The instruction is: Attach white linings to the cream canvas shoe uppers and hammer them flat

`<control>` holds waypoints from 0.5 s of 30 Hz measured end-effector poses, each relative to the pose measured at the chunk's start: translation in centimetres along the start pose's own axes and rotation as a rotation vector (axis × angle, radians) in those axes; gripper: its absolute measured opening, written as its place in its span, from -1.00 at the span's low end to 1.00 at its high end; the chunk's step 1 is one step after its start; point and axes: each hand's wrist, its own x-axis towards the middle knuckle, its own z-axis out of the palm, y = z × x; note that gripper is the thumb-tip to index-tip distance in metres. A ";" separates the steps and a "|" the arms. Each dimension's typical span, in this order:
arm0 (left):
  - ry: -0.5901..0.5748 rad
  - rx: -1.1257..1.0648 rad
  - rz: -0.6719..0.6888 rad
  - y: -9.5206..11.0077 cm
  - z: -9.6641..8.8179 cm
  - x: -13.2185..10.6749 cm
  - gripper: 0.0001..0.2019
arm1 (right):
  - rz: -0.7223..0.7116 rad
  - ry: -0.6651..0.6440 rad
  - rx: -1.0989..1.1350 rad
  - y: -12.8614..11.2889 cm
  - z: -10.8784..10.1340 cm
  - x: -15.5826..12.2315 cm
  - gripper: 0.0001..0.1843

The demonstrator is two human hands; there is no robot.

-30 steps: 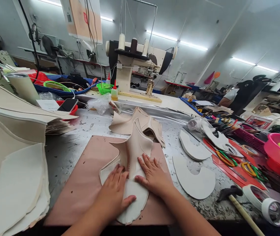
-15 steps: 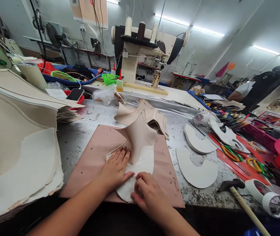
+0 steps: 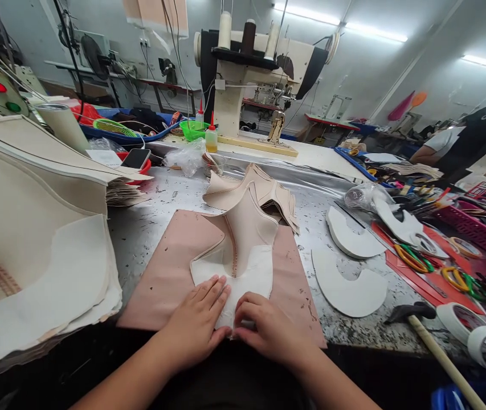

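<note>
A cream stitched shoe upper piece (image 3: 243, 250) with a white lining lies on a pink sheet (image 3: 170, 267) at the table's front edge. My left hand (image 3: 197, 322) lies flat on the white lining's near end, fingers stretched out. My right hand (image 3: 264, 327) sits right beside it with fingers curled, pressing or pinching the lining's near edge. Behind the piece sits a small stack of similar cream uppers (image 3: 260, 193).
A tall pile of cream and white cut pieces (image 3: 33, 239) fills the left. White crescent-shaped cutouts (image 3: 347, 285) lie to the right, with scissors (image 3: 413, 259), tape rolls (image 3: 477, 336) and a hammer (image 3: 417, 319). A sewing machine (image 3: 246, 74) stands behind. Another person (image 3: 443, 142) sits far right.
Both hands slid toward me along the white lining to its near edge. My right hand went from flat to curled fingers. The camera view tilted slightly.
</note>
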 end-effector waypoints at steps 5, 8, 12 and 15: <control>-0.051 -0.046 -0.128 0.6 -1.7 1.1 -0.48 | 0.052 0.034 -0.043 0.5 -0.6 0.3 -0.85; -0.030 -0.063 -0.151 0.7 -2.3 1.6 -0.53 | 0.068 0.073 -0.109 1.0 -0.6 0.6 -0.71; 0.018 -0.063 -0.137 0.5 -2.2 1.9 -0.60 | 0.080 0.066 -0.186 1.4 -0.5 1.5 -0.68; 0.056 -0.062 -0.137 0.3 -1.9 1.9 -0.66 | 0.063 0.060 -0.191 1.7 -0.4 2.0 -0.74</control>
